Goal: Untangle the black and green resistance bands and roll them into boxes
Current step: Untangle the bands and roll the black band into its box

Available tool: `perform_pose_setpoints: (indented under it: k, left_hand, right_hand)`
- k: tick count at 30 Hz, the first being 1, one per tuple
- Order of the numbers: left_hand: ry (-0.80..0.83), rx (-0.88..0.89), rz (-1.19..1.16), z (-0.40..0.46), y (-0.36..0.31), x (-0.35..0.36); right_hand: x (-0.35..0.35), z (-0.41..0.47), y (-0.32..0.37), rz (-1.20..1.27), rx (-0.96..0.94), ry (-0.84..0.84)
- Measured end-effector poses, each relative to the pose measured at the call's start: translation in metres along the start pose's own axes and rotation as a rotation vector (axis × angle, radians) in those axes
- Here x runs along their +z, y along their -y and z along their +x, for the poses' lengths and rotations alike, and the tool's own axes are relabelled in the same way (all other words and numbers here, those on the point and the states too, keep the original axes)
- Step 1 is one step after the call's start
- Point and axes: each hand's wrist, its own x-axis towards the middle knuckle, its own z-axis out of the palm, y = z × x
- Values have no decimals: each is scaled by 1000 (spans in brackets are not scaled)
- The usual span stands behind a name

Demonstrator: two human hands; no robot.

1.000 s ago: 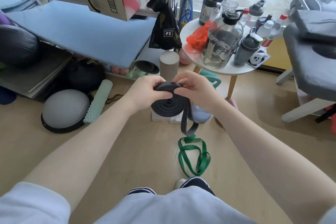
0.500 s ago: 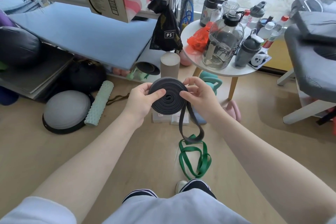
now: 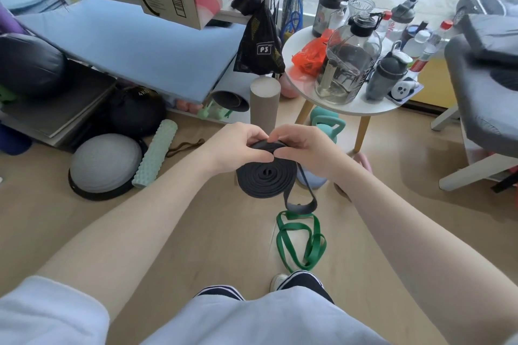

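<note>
The coil has tipped over since half a second ago: then its spiral face stood upright toward the camera between the hands, and now it lies tilted nearly flat, with both hands closed in over its far edge and the thumbs almost meeting.

On the left, a grey dome trainer [image 3: 105, 164] sits on the wooden floor [image 3: 196, 232], and a pale green ridged roller [image 3: 155, 157] lies just beside it.

Now to the action. The left hand [image 3: 232, 147] has its fingers curled over the top of the black band [image 3: 266, 178], thumb pressed onto the upper rim of the coil. The coil hangs just under and in front of both hands, its spiral rings plainly showing. The right hand [image 3: 304, 148] mirrors it, fingers curled over the far edge and thumb pinching the same rim, so both hands grip the roll at its top, touching one another at the thumbs.

From the right side of the coil a loose tail of the black band drops in a short loop below the right hand. Right under that loop lies the green band [image 3: 301, 241], loose on the floor in open loops; whether its upper end is threaded through the black loop I cannot tell. Its lower end reaches almost to the person's shoe [image 3: 277, 281].

Further right stands a round white table [image 3: 364, 108] crowded with bottles, a big clear jug [image 3: 350, 64] among them.
</note>
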Motion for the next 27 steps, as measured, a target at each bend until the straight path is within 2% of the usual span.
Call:
perform_pose_setpoints:
  k: [5, 10, 13, 15, 17, 21, 24, 27]
  left_hand:
    - [-153, -2, -317, -1, 7, 10]
    - [-226, -48, -491, 2, 15, 15]
    - [-252, -93, -579, 1, 15, 24]
    - [-192, -125, -548, -2, 18, 24]
    - [-82, -177, -458, -3, 18, 19]
    - [101, -209, -263, 1, 5, 11]
    - [65, -119, -113, 3, -3, 10]
    - [-13, -61, -148, 5, -2, 14]
  right_hand:
    - [-1, -4, -1, 276, 125, -96]
    - [-1, -11, -10, 127, 101, -104]
    - [3, -12, -13, 161, 114, -131]
    - [2, -12, -13, 166, 122, -109]
    - [0, -13, -13, 61, 96, -65]
    - [-5, -7, -4, -185, -64, 40]
    - [-8, -3, -2, -297, -133, 33]
    - [-11, -4, -5, -197, -35, -68]
